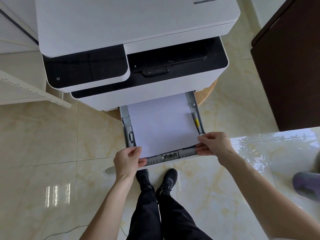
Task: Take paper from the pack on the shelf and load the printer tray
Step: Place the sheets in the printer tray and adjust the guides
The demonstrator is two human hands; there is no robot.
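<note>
While the printer tray point(161, 157) stands pulled out from the bottom of the white and black printer point(135, 54), a stack of white paper point(161, 125) lies inside it, its far edge reaching under the printer body and its near edge raised a little above the tray's grey front rail. The left hand point(127, 162) pinches the near left corner of the paper, thumb on top and fingers curled beneath, just beside the tray's left side guide. The right hand point(213, 144) grips the near right corner the same way, thumb over the sheet and fingers under it, touching the tray's front right corner. Both hands are closed on the paper, and both bare forearms reach in from the bottom of the view. A small yellow mark point(196, 122) shows on the tray's right rail, beside the paper's right edge. The printer sits on a round wooden table point(206, 94), whose rim shows at the right and below the tray. Under the tray, the person's black shoes point(167, 181) and dark trousers stand on a glossy cream tiled floor point(52, 144). A dark brown cabinet point(287, 66) stands to the right, well apart from the printer, and a pale perforated shelf rail point(34, 90) crosses at the left
</note>
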